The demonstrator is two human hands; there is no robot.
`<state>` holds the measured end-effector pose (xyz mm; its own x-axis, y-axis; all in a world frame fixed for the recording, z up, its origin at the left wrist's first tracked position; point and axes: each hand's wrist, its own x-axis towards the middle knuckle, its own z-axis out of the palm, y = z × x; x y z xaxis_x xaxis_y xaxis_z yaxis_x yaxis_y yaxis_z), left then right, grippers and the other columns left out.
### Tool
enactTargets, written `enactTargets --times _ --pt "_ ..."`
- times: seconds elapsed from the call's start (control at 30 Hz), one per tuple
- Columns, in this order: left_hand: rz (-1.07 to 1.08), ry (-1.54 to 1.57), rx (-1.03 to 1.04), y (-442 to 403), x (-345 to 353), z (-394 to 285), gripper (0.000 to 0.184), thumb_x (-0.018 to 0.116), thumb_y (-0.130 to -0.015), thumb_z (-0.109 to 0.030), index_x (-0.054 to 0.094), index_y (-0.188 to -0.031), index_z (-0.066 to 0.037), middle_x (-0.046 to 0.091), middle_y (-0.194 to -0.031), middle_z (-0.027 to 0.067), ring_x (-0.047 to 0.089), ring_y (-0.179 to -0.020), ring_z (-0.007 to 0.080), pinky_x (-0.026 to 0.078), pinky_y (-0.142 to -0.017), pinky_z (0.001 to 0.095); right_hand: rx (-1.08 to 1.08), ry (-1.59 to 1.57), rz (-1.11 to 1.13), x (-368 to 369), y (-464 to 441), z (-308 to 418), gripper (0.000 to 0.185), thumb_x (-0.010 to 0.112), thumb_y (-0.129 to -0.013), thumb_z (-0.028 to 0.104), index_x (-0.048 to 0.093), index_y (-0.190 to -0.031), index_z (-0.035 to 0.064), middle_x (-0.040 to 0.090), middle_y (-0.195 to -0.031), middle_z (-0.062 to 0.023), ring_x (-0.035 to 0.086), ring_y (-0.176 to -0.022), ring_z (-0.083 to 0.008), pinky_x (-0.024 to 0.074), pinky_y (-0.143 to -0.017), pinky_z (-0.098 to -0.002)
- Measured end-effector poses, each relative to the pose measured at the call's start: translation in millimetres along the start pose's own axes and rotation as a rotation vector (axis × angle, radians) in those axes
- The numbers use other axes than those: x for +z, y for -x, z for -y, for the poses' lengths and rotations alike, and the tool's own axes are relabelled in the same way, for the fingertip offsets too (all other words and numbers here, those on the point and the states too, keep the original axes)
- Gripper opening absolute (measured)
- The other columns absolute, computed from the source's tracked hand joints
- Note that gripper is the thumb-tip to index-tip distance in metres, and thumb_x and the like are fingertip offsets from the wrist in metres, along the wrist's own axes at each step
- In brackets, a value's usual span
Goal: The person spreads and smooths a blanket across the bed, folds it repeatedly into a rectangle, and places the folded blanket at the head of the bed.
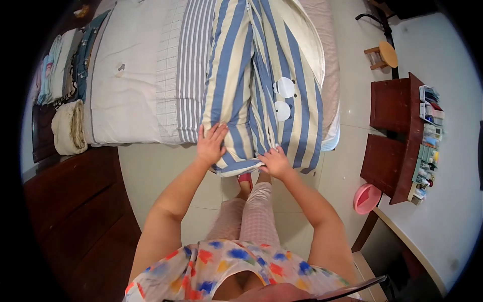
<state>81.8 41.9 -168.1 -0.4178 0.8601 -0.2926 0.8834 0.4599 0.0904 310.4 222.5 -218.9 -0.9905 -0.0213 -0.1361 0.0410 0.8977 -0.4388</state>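
A blue-and-cream striped duvet cover (234, 75) lies bunched over the near end of the bed, its front edge hanging slightly past the mattress. My left hand (211, 144) rests on its left front part, fingers stretched over the cloth. At the front edge, beside the opening that runs lengthwise, my right hand (274, 162) has its bent fingers closed on the fabric. White round patches (285, 87) show on the right half. A pale layer (311, 30) is exposed along the far right side of the cover.
A white-grey quilt (141, 75) covers the bed's left part. Folded clothes (63, 63) and a rolled cream blanket (69, 128) sit at far left, above a dark wooden cabinet (80, 211). To the right stand a wooden stool (386, 54), a red-brown dresser (390, 166) and a pink basin (367, 199).
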Motion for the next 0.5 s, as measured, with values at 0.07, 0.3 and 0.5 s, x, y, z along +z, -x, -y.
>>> enactTargets --times 0.07,0.3,0.5 --pt "-0.003 -0.033 -0.119 11.1 17.2 28.3 0.062 0.058 -0.078 -0.022 0.041 -0.138 -0.02 0.035 -0.147 -0.0066 0.029 -0.137 0.0179 0.01 -0.111 0.0583 -0.019 0.032 0.006 8.2 5.9 -0.5 0.054 0.071 -0.071 0.03 0.057 -0.121 0.0179 0.061 -0.106 -0.0005 0.051 -0.107 -0.0211 0.0278 -0.104 -0.0515" --pt "0.21 -0.02 -0.239 24.1 5.2 41.0 0.06 0.055 -0.082 -0.016 0.039 -0.139 -0.024 0.033 -0.148 -0.0076 0.026 -0.139 0.0227 0.013 -0.111 0.0598 0.107 -0.008 0.002 4.6 -2.0 37.6 0.065 0.063 -0.075 0.014 0.043 -0.136 0.0182 0.045 -0.137 -0.0065 0.037 -0.132 -0.0262 0.0174 -0.108 -0.0602" --pt "0.29 0.165 -0.175 47.1 -54.5 -13.1 0.062 0.066 -0.08 -0.029 0.041 -0.137 -0.022 0.035 -0.148 -0.0015 0.027 -0.138 0.0249 0.014 -0.11 0.0618 0.164 -0.182 -0.214 -96.4 15.9 77.0 0.067 0.059 -0.076 0.005 0.038 -0.139 0.0149 0.046 -0.133 -0.013 0.043 -0.123 -0.0324 0.0389 -0.1 -0.0435"
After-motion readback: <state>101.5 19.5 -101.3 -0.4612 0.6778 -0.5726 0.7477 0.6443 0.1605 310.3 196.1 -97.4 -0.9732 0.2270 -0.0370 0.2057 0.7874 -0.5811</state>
